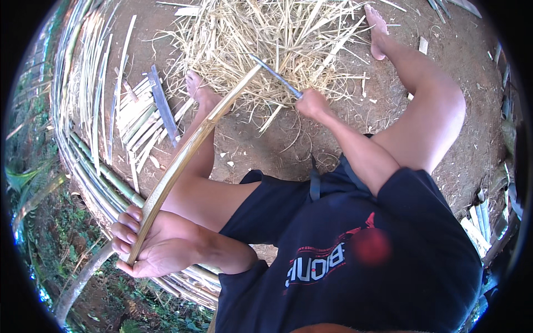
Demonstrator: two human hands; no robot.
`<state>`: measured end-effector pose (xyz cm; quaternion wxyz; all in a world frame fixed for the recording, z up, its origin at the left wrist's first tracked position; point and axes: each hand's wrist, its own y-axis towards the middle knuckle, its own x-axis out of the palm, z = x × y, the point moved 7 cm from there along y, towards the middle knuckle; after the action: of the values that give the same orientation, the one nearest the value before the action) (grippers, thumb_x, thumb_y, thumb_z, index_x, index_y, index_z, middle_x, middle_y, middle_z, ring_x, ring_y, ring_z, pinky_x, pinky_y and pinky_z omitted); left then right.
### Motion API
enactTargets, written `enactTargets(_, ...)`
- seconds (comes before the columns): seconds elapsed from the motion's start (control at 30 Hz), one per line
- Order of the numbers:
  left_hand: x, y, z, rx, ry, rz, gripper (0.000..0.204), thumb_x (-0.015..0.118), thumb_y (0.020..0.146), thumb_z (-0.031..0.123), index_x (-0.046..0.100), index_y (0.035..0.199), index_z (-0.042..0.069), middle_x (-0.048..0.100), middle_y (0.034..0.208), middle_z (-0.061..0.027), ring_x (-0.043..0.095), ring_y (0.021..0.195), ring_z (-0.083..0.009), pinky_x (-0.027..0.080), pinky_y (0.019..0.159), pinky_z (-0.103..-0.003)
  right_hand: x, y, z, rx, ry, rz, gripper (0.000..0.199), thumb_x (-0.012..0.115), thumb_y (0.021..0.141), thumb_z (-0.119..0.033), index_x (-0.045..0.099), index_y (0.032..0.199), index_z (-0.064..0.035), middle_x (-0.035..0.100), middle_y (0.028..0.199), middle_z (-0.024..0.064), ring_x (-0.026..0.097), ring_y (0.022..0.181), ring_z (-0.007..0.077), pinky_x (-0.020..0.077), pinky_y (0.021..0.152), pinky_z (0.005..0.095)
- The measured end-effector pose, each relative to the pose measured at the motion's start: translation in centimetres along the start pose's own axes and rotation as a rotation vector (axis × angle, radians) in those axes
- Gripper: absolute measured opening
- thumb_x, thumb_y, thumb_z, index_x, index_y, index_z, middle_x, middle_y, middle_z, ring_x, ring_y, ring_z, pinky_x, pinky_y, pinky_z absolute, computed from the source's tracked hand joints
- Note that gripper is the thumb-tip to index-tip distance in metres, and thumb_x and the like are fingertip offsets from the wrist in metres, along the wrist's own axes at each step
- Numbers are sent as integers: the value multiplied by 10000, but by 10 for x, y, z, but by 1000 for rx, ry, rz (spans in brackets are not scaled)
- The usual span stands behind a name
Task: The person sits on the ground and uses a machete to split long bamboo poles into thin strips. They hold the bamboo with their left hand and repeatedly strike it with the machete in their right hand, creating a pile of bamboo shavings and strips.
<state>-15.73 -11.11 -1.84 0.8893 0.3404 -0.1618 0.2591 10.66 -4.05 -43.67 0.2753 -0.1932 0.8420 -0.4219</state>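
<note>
My left hand (161, 241) is closed around the lower end of a long split bamboo strip (186, 150), which slants up and away to the right. In my right hand (312, 104) is a knife (280, 80) with a narrow, dark blade; its handle is mostly hidden by my fingers. The blade points away to the left, and its tip meets or crosses the far end of the strip. From this view I cannot tell whether the edge is biting into the bamboo. Beyond both hands a heap of pale shavings (266, 33) lies between my feet.
Short split slats (139, 122) and a flat grey-blue piece (162, 102) lie left of my left foot. Long bamboo strips (83, 83) and green poles (105, 172) curve along the left side, with plants (61, 238) past them. More cut pieces (478, 225) lie at the right edge.
</note>
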Motion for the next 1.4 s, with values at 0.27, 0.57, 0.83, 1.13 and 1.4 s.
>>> enactTargets(0.27, 0, -3, 1, 51, 29, 229, 377, 341, 953, 347, 438, 686, 100, 390, 648, -41, 353, 622, -192, 336, 643, -355, 38, -132, -121, -935, 140, 93, 106, 593, 831, -119, 639, 831, -24, 573, 525, 48, 507, 397, 132, 395, 384, 301)
enactTargets(0.57, 13, -13, 2, 61, 17, 221, 395, 300, 976, 350, 438, 704, 99, 383, 647, -36, 350, 610, -187, 342, 649, -342, 31, -115, -93, -762, 138, 54, 109, 566, 814, -74, 619, 865, 6, 562, 561, 48, 484, 417, 115, 400, 386, 287)
enactTargets(0.83, 2, -3, 1, 18, 87, 62, 397, 277, 1005, 371, 456, 775, 102, 417, 730, -33, 383, 684, -180, 389, 714, -336, 24, -76, -73, -438, 130, -6, 176, 537, 864, -98, 641, 954, 12, 578, 614, 58, 497, 443, 117, 416, 393, 299)
enactTargets(1.13, -16, 11, -1, 3, 4, 44, 370, 291, 995, 343, 455, 784, 88, 407, 727, -40, 380, 683, -185, 381, 683, -344, 36, -57, -65, -448, 201, 12, 80, 570, 811, -110, 594, 764, -50, 538, 527, 46, 532, 444, 164, 451, 450, 348)
enactTargets(1.4, -24, 13, -5, -3, -17, 78, 367, 295, 986, 338, 460, 783, 81, 412, 693, -37, 382, 667, -181, 376, 663, -335, 32, -7, -23, -298, 116, 48, 227, 541, 844, -100, 635, 1030, -10, 525, 568, 21, 481, 454, 116, 427, 430, 322)
